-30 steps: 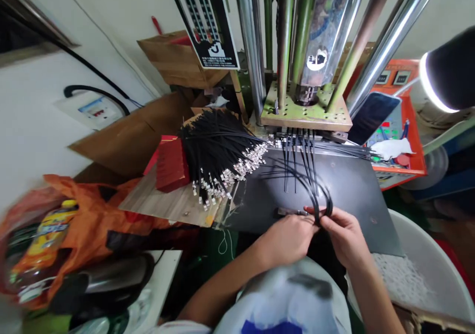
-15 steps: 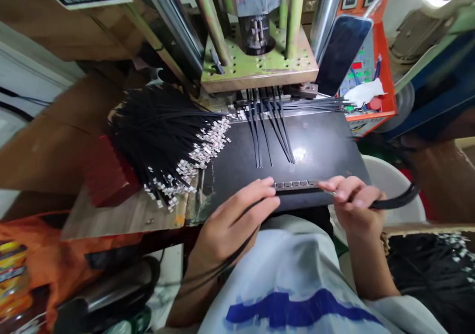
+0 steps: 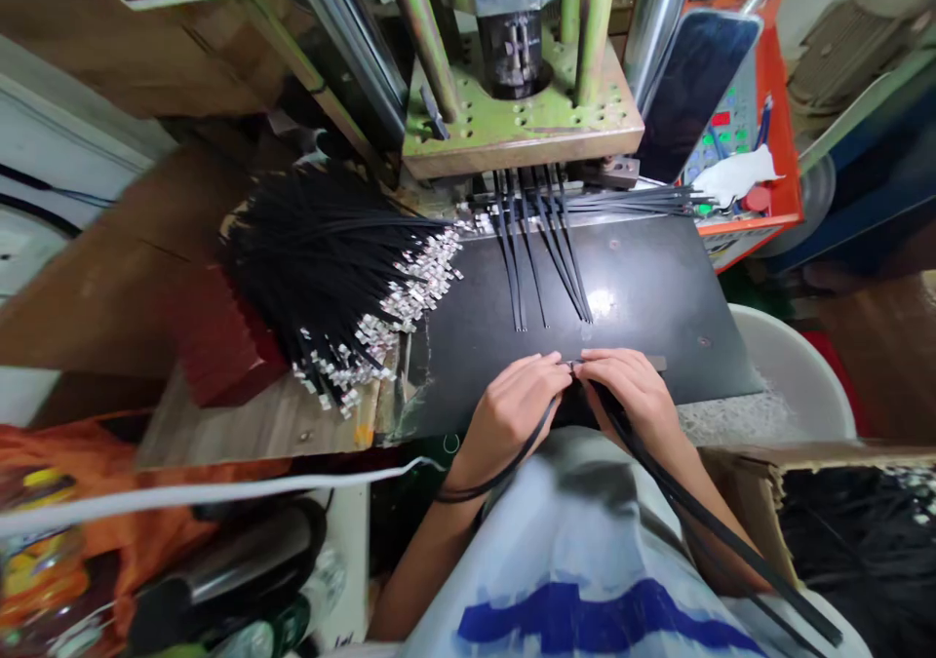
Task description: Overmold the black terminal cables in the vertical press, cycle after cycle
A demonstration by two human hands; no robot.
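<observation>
In the head view, the two hands meet over the near edge of the dark tabletop, fingertips almost touching, with a small metallic piece showing between them. The left hand is closed on a thin black cable, which curves from under its fingers near and to the left, round by the wrist. The right hand grasps a thicker bundle of black cables; its long axis slants from the fingers near and to the right, along the forearm, the ends lying at the near right. The bundle therefore lies on the near side of the right hand, well apart from the left. The exact grip of the fingertips on the metallic piece cannot be told, as the fingers hide most of it. Just right of the right hand's knuckles, a short length of flat metal bar shows, running left to right. On the far side of the hands, a row of black cables hangs out from under the press plate, pointing near, and the large cable pile lies far left of the left hand.
</observation>
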